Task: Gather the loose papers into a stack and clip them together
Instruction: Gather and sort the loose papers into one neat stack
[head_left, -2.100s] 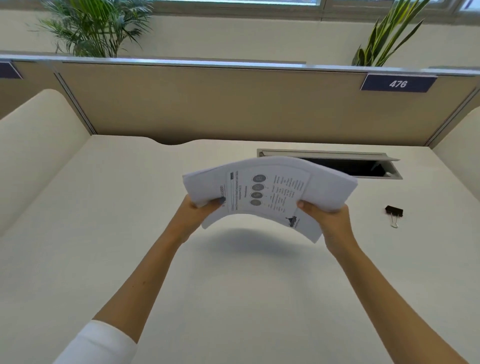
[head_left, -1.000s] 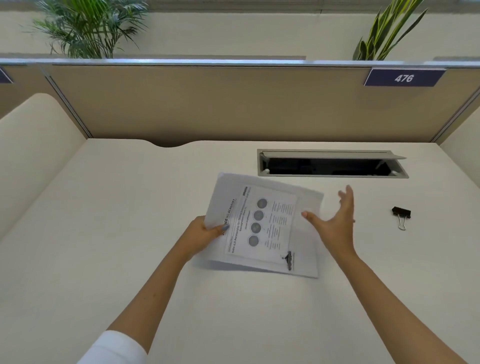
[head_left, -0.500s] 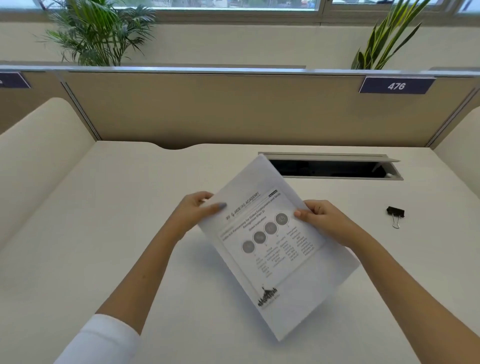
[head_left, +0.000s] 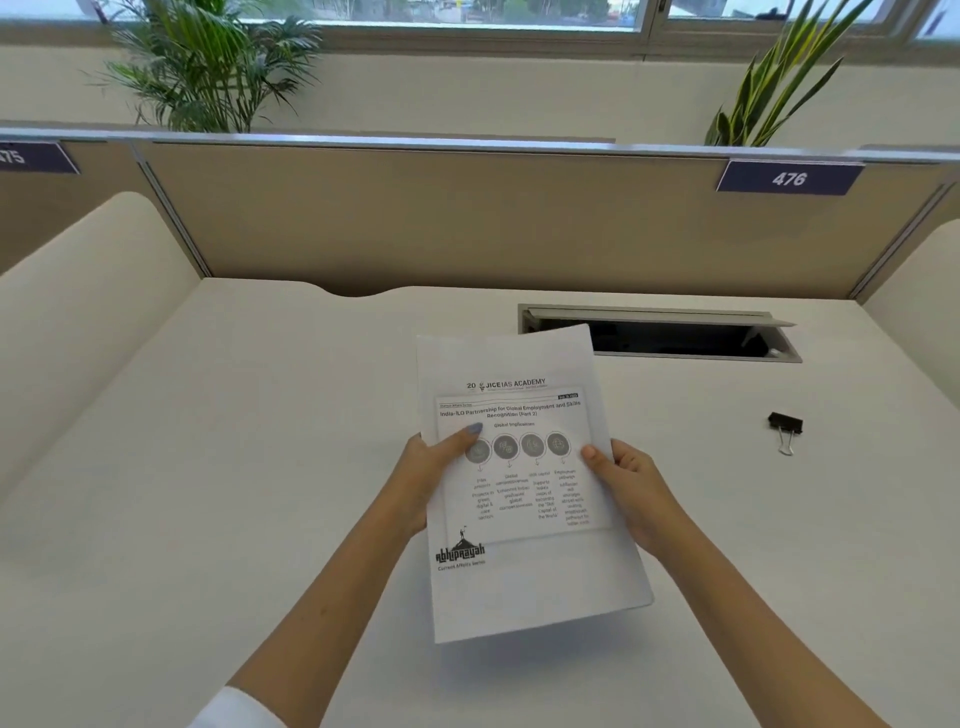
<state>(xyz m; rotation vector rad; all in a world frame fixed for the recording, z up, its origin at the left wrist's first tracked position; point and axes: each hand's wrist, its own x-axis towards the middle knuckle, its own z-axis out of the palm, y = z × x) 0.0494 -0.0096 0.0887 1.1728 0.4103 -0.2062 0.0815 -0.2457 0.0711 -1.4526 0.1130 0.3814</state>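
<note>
White paper stack (head_left: 524, 499) | gripped at its sides by left hand (head_left: 434, 480) and right hand (head_left: 631, 491) | long axis points away | black binder clip (head_left: 785, 424) on worktop (head_left: 208, 467), right-hand side, nearer right hand

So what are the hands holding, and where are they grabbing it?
Both hold the stack of papers. The left hand grips its left edge, the right hand its right edge, thumbs on top.

A white desk (head_left: 218, 467) sits below a tan partition (head_left: 441, 218); behind the partition, plants (head_left: 208, 67) and windows (head_left: 467, 13).
</note>
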